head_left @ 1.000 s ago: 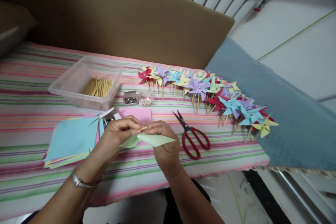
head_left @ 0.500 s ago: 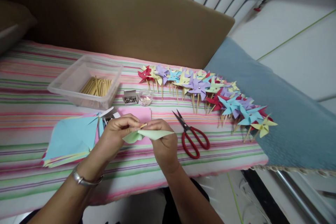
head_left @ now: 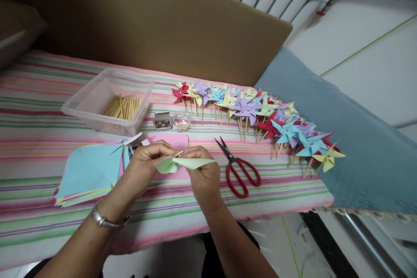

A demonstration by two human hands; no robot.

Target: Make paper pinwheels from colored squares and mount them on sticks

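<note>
Over the striped cloth, a pale green paper pinwheel [head_left: 195, 163] is pinched between my two hands. My left hand [head_left: 148, 158] is closed at its left side, wearing a metal bangle at the wrist. My right hand [head_left: 205, 178] is closed at its right side, the thumb bent toward the middle. Between the fingertips shows the end of a small wooden stick [head_left: 178, 153], just behind the folded paper; the rest of it is hidden. A pink paper sheet [head_left: 172, 140] lies under the hands. Red-handled scissors [head_left: 235, 168] lie to the right, blades slightly apart.
Several finished pinwheels [head_left: 246, 106] stretch across the back right. A clear plastic box [head_left: 81, 110] holds wooden sticks [head_left: 122, 107]. Beside it are a small box of pins [head_left: 162, 124] and a round clear tub [head_left: 181, 121]. Cut paper sheets [head_left: 91, 167] are stacked left; cardboard [head_left: 163, 21] stands behind.
Both hands keep their grip on the green pinwheel, which has turned slightly; a bit more of the stick's end shows between the fingers. The view has shifted very slightly.
</note>
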